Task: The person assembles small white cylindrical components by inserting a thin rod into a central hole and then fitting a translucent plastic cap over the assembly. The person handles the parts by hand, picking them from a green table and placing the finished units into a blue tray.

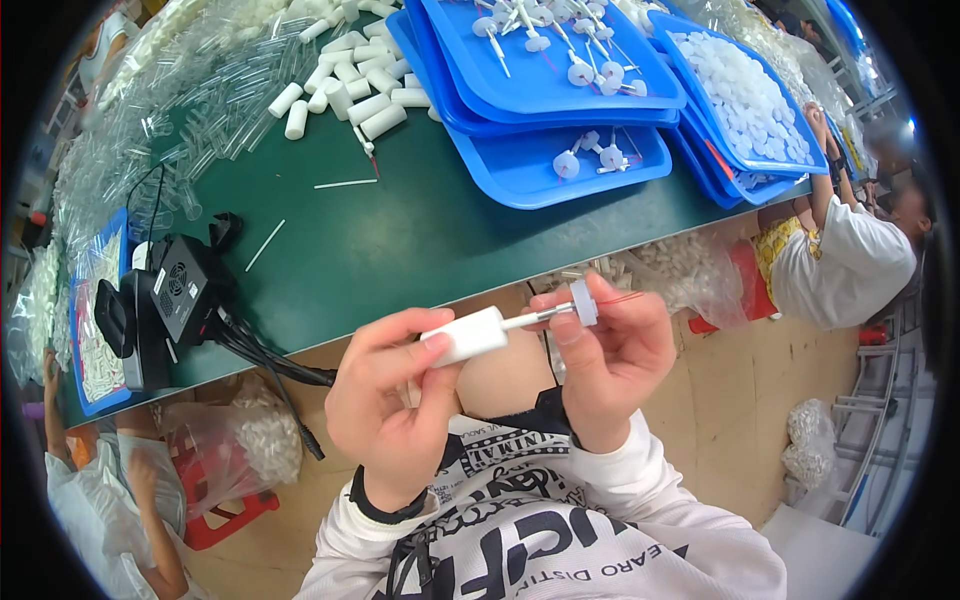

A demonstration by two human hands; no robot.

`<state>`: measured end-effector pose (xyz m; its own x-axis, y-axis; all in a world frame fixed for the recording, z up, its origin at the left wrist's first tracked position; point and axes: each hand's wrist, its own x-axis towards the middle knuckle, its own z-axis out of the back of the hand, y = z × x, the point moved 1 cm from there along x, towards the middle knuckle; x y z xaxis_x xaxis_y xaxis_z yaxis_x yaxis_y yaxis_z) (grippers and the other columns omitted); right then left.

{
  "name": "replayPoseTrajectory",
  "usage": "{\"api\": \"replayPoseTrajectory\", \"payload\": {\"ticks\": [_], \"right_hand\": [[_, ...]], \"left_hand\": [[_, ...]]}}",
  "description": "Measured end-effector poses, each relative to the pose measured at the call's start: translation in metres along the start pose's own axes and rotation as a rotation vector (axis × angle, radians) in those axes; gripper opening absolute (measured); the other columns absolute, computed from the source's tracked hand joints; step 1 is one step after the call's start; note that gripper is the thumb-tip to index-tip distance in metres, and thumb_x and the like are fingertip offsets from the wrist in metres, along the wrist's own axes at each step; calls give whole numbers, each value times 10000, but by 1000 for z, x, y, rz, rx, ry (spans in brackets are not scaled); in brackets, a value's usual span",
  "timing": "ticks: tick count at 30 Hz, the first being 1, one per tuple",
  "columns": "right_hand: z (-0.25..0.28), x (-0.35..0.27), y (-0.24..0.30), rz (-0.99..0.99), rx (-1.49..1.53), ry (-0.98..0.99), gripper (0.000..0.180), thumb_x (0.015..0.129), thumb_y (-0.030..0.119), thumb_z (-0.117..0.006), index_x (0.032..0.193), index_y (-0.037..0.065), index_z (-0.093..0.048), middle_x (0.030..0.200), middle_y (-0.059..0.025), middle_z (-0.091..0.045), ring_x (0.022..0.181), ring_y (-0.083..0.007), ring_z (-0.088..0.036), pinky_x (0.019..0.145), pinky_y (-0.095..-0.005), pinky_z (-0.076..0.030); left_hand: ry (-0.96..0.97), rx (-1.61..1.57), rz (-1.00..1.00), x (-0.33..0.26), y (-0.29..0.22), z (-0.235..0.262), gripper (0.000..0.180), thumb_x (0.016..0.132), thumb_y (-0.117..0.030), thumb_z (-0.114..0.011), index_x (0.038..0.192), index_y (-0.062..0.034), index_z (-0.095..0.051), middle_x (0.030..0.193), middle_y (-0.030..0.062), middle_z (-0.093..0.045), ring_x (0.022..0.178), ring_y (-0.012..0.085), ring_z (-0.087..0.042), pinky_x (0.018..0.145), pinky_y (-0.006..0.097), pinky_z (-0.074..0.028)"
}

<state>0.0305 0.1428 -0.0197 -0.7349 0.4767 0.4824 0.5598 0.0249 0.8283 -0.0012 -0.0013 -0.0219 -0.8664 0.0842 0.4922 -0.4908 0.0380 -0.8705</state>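
Note:
Between my two hands, just off the table's front edge, is a small assembly held nearly level. My left hand (398,385) pinches a white foam cylinder (465,337) between thumb and fingers. From its right end a thin white stem with a metal-looking rod (540,316) runs to a translucent white disc cap (583,302). My right hand (620,360) is closed around that cap with thumb and fingers. A thin red wire (622,298) sticks out past the cap to the right. How far the stem sits inside the cylinder is hidden.
White foam cylinders (382,122) lie piled on the green table (330,250), beside clear plastic tubes (130,150). Blue trays (500,185) hold disc-and-stem pieces; another blue tray (735,110) holds white discs. A black device with cables (185,290) stands left. People sit at both sides.

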Motion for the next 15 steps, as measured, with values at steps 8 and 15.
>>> {"api": "replayPoseTrajectory", "payload": {"ticks": [8,15], "right_hand": [[0,-15,-20,-5,-144,-184,239,721,-120,-652,952,-89,-600,940,-188,-642,825,-224,-649,784,-315,-510],[15,-13,-18,15,-304,94,261,698,-88,-683,950,-70,-617,925,-189,-651,820,-224,-651,740,-295,-509]], "left_hand": [[39,-435,600,0,-5,0,277,733,129,-623,979,46,-527,1043,205,-582,853,197,-621,718,286,-545],[-3,316,-81,-6,1,-2,232,681,58,-700,876,-23,-603,926,133,-646,767,221,-642,660,272,-514]]}}
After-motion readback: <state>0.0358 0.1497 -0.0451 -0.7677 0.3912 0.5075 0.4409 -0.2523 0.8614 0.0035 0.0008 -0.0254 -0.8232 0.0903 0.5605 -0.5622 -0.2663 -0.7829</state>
